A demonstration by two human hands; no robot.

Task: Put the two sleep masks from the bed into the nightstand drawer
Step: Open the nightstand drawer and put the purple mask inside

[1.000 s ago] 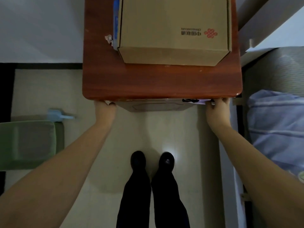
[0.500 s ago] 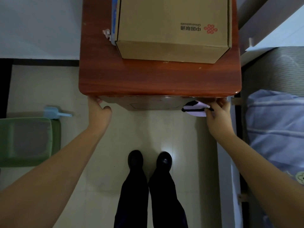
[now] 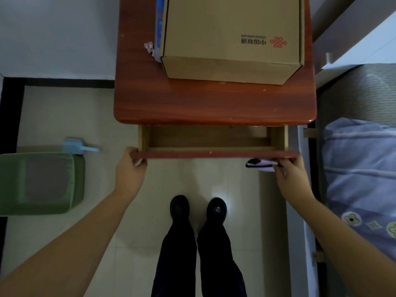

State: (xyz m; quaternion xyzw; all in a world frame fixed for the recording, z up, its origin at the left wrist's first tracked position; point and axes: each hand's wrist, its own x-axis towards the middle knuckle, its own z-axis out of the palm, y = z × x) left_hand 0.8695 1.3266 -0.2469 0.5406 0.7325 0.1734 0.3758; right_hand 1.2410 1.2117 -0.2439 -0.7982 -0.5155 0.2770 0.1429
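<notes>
Fingers of both hands grip drawer front (image 3: 214, 154) — right (image 3: 288, 171) also pinching mask (image 3: 260, 165), box (image 3: 231, 37) reads "China unicom"

Nightstand (image 3: 214, 106): reddish-brown wood grain on top. Drawer (image 3: 210, 142): lighter tan-brown inside, front edge reddish. Cardboard box (image 3: 231, 35): plain tan, with a red knot logo and dark lettering. Sleep mask (image 3: 260, 165): pale lilac with black trim. Bedding (image 3: 360, 168): blue-lavender with paler stripes; flower motifs near its lower edge. Mattress (image 3: 360, 93): grey, finely striped. Bin (image 3: 38, 183): green with a grey lid panel. Scoop (image 3: 79, 146): light blue. Floor (image 3: 64, 116): cream tile, black border. Shoes (image 3: 198, 209): glossy black. Trousers (image 3: 197, 258): dark navy.
</notes>
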